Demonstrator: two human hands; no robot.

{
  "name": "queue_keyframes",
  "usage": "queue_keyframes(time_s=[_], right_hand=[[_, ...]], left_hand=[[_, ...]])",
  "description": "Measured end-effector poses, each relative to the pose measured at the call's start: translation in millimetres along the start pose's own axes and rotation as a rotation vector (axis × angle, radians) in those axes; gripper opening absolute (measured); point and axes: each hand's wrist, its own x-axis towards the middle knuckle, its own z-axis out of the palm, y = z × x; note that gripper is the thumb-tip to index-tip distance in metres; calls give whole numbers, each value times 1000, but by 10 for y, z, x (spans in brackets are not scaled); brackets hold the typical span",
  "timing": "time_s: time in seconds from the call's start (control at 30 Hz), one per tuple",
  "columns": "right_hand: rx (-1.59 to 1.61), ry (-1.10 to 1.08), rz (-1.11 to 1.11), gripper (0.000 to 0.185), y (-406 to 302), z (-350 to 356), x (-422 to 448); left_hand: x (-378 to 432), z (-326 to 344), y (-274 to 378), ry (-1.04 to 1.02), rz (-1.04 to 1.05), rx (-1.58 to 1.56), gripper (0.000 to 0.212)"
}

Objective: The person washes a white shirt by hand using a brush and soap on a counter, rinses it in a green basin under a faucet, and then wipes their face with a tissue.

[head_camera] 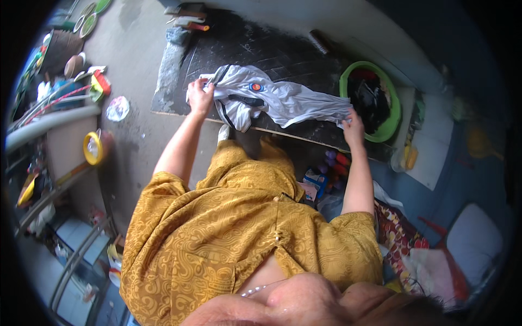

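A white shirt (281,98) with dark stripes and a round red and blue badge stretches across a dark stone slab (228,40). My left hand (200,95) grips its collar or sleeve end; which part, I cannot tell. At the other end, my right hand (353,127) holds the bunched cloth near the slab's front right. Between my hands the fabric lies wrinkled, and one striped part hangs over the front edge. Just beyond my right hand stands a green plastic basin (396,110) with dark, wet-looking contents.
A scrubbing brush (319,41) lies at the slab's back edge by the wall. Brushes with an orange handle (198,27) sit at the far left corner. A yellow-rimmed bucket (93,148) stands on the floor at left. Plastic bags and toys (336,161) crowd beneath the slab.
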Motion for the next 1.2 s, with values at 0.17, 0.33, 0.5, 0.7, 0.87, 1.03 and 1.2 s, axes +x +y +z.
queue_keyframes(time_s=[0.17, 0.33, 0.5, 0.7, 0.87, 1.03, 1.2], right_hand=[[-29, -88, -282, 51, -113, 596, -159], [-27, -158, -296, 55, -135, 557, 86], [-268, -404, -250, 42, -39, 407, 396], [-207, -133, -701, 19, 200, 158, 481], [-238, -132, -829, 17, 339, -89, 325], [-224, -191, -612, 27, 394, -25, 112], [-232, -187, -352, 55, -36, 127, 194]], left_hand=[[-1057, 469, 661, -168, -334, -23, 71], [-1283, 697, 826, -266, -85, 126, 73], [-861, 269, 785, -80, 17, 158, 16], [-629, -794, 846, 181, 145, 137, 13], [-809, -808, 499, 96, 187, 353, 13], [-699, -248, 45, -214, -49, 151, 40], [-306, 171, 556, -366, -175, -59, 85]])
